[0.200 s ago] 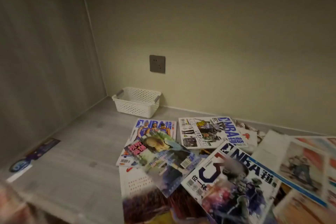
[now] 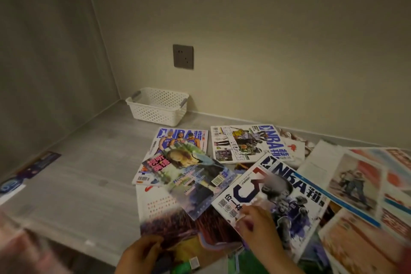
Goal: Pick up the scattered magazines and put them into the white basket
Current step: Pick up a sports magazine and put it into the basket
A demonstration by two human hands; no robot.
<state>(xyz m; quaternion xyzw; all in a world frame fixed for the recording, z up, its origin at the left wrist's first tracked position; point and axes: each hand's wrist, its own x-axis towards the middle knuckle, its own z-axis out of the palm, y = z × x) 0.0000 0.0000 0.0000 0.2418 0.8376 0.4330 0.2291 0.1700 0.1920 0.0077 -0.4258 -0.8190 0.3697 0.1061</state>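
Observation:
A white perforated basket [image 2: 155, 115] stands empty in the far corner against the wall. Several magazines lie overlapping on the grey floor: an NBA issue with three players [image 2: 178, 139], a white NBA issue [image 2: 246, 142], a green-and-purple English magazine [image 2: 193, 177], a large NBA issue [image 2: 291, 191] and open pages [image 2: 355, 180] at the right. My right hand [image 2: 260, 227] pinches the near corner of the large NBA issue. My left hand [image 2: 142, 253] curls over the near edge of a red-and-yellow magazine [image 2: 162, 218] that lies under the others.
A grey wall socket [image 2: 183, 56] sits above the basket. A grey panel wall [image 2: 44, 73] closes the left side. A blue sticker strip [image 2: 33, 168] lies on the floor by that wall. Something pink and blurred [image 2: 20, 249] fills the bottom left corner.
Both hands have come into view from the bottom edge and reached the nearest magazines. The magazines and basket lie as before.

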